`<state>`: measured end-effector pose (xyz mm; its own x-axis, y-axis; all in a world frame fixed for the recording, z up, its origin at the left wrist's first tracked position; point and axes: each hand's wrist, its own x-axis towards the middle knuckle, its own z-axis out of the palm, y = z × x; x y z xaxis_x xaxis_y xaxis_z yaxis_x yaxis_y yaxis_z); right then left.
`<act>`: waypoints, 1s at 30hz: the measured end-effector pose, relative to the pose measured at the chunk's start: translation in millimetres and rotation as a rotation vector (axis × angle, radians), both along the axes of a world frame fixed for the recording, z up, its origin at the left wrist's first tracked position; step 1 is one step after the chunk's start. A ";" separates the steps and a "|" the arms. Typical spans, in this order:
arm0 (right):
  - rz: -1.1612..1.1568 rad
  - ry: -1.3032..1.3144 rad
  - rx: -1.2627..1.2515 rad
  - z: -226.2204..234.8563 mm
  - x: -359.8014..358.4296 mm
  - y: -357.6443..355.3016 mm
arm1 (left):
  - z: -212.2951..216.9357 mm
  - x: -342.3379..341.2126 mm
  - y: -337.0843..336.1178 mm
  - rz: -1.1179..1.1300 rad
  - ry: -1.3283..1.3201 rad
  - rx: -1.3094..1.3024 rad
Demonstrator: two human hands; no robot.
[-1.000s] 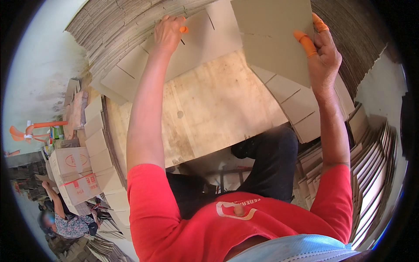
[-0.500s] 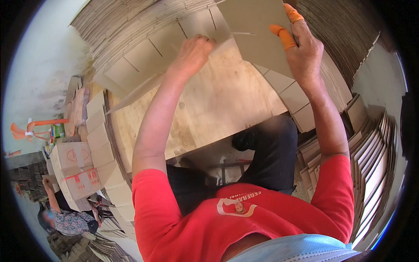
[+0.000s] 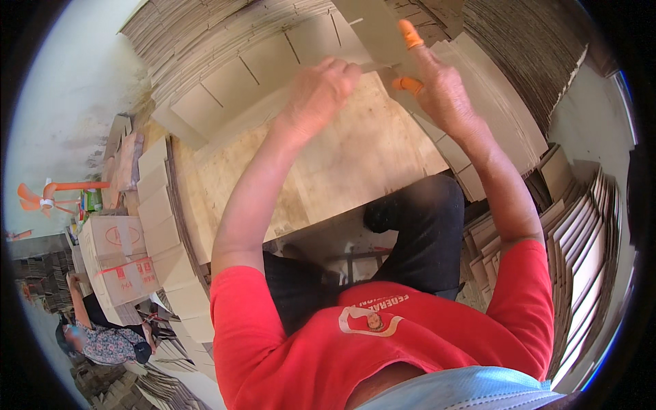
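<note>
Your left hand [image 3: 321,92] and right hand [image 3: 437,89], fingers closed, pinch a flat, matte cardboard sheet [image 3: 372,31] above the rough plywood table [image 3: 342,164].

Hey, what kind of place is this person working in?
Probably a cardboard box workshop. Stacks of flat slotted cardboard sheets surround a wooden work table, printed cartons stand at the left, and both hands, left hand and right hand, handle a cardboard sheet.

Wooden work board [image 3: 355,164] flat at centre. Stacked slotted cardboard sheets [image 3: 225,48] behind it. Taped cartons [image 3: 113,263] at far left, orange fan [image 3: 48,198] above them. Another person [image 3: 102,338] seated lower left. More cardboard stacks [image 3: 581,253] at right.
</note>
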<state>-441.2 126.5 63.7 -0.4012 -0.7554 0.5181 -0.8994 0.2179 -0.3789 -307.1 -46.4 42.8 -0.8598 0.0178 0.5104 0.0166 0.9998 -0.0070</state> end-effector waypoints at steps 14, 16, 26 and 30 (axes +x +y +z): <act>-0.094 0.018 0.051 -49.7 17.1 4.0 | 35.3 -4.5 -66.8 0.316 -0.092 0.471; -0.084 -0.034 -0.003 -48.8 21.5 0.1 | 10.7 -24.2 -109.1 0.475 -0.110 0.291; -0.168 -0.185 -0.068 -48.9 14.4 0.1 | -55.3 -83.2 -143.9 0.556 -0.196 -0.022; -0.138 -0.200 -0.151 -48.9 13.4 -1.7 | -61.3 -79.0 -162.1 0.461 -0.132 -0.043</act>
